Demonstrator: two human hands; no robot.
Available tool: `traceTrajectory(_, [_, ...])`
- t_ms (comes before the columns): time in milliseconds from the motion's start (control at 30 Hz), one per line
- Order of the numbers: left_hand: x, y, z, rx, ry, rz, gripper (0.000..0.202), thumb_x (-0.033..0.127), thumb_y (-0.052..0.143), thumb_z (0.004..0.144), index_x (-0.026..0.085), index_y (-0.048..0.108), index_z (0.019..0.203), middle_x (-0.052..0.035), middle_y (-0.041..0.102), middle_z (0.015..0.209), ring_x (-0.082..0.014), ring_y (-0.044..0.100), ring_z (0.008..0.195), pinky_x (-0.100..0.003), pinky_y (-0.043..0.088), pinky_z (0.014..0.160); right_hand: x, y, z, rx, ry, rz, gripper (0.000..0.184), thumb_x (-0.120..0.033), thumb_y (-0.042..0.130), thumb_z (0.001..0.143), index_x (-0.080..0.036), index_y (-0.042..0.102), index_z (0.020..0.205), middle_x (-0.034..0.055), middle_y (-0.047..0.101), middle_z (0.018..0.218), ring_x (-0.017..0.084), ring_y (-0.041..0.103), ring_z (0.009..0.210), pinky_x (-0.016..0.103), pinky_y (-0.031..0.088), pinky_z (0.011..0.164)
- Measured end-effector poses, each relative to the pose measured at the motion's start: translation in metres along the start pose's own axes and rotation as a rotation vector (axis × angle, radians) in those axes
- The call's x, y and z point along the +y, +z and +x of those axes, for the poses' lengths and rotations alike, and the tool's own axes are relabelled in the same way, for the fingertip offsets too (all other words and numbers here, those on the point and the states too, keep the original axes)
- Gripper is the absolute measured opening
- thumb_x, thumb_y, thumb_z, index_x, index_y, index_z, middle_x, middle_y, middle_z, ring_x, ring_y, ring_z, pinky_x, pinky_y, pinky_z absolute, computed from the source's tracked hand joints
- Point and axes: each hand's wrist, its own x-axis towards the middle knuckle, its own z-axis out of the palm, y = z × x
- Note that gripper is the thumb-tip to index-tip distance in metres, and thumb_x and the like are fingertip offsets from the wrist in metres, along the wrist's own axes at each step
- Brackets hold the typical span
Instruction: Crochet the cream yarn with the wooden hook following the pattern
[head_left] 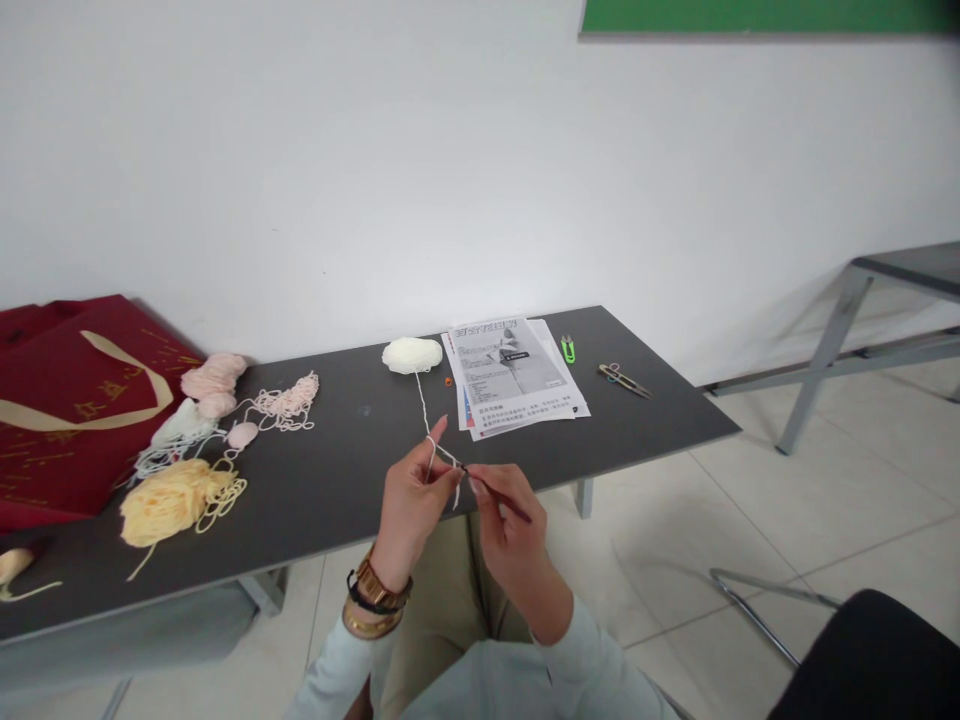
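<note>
My left hand (411, 505) pinches white yarn (423, 400), with the strand running over its raised index finger. That strand leads back to a white ball of yarn (412, 354) on the dark table. In my right hand (517, 540) is a crochet hook (504, 499) with a dark reddish-brown handle, its tip meeting the yarn at my left fingertips. A short tail of yarn hangs below the pinch. The small stitches at the hook's tip are partly hidden by my fingers.
Printed sheets (517, 385) lie behind my hands, with green thread snips (568, 349) and another pair of snips (624, 380) to their right. Yellow yarn (176, 503), pink yarn (214, 383) and a red bag (67, 400) are at left. A black chair (874, 660) stands at lower right.
</note>
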Motion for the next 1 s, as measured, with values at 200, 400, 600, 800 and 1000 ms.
traceTrajectory(200, [0.014, -0.01, 0.002, -0.266, -0.26, -0.475, 0.067, 0.009, 0.075, 0.06, 0.012, 0.059, 0.125, 0.0036, 0.058, 0.063, -0.0073, 0.051, 0.056, -0.021, 0.041, 0.059, -0.002, -0.004, -0.005, -0.123, -0.25, -0.03, 0.046, -0.003, 0.05, 0.082, -0.028, 0.06, 0.121, 0.0078, 0.067, 0.103, 0.021, 0.06, 0.093, 0.038, 0.052, 0.078])
traceTrajectory(400, [0.015, -0.02, 0.008, -0.521, -0.344, -0.646, 0.062, 0.005, 0.074, 0.061, 0.009, 0.061, 0.121, 0.0013, 0.056, 0.068, -0.0111, 0.056, 0.066, -0.025, 0.044, 0.07, 0.004, 0.008, -0.004, 0.093, 0.212, 0.493, 0.019, -0.019, 0.054, 0.089, -0.026, 0.069, 0.097, 0.0016, 0.067, 0.085, 0.015, 0.062, 0.074, 0.028, 0.05, 0.066])
traceTrajectory(600, [0.017, -0.019, 0.007, -0.553, -0.305, -0.682, 0.061, 0.005, 0.074, 0.06, 0.007, 0.062, 0.12, 0.0036, 0.049, 0.062, -0.0073, 0.046, 0.058, -0.021, 0.037, 0.057, 0.003, 0.0, -0.001, 0.126, 0.375, 0.636, 0.013, -0.028, 0.06, 0.086, -0.023, 0.071, 0.091, 0.0006, 0.066, 0.081, 0.013, 0.059, 0.067, 0.027, 0.046, 0.064])
traceTrajectory(800, [0.02, -0.021, 0.008, -0.562, -0.292, -0.676, 0.061, 0.009, 0.074, 0.061, 0.006, 0.062, 0.12, 0.0022, 0.048, 0.062, -0.0091, 0.045, 0.059, -0.024, 0.033, 0.057, -0.005, -0.004, 0.01, 0.204, 0.466, 0.722, 0.011, -0.032, 0.066, 0.081, -0.022, 0.071, 0.083, 0.0011, 0.066, 0.08, 0.013, 0.057, 0.064, 0.027, 0.045, 0.062])
traceTrajectory(1000, [0.02, -0.022, 0.009, -0.574, -0.311, -0.692, 0.062, 0.012, 0.076, 0.058, 0.006, 0.063, 0.118, 0.0035, 0.042, 0.061, -0.0088, 0.041, 0.057, -0.025, 0.029, 0.054, -0.005, -0.006, 0.015, 0.209, 0.506, 0.812, 0.011, -0.033, 0.07, 0.078, -0.022, 0.071, 0.079, 0.0005, 0.067, 0.077, 0.01, 0.056, 0.06, 0.025, 0.044, 0.059])
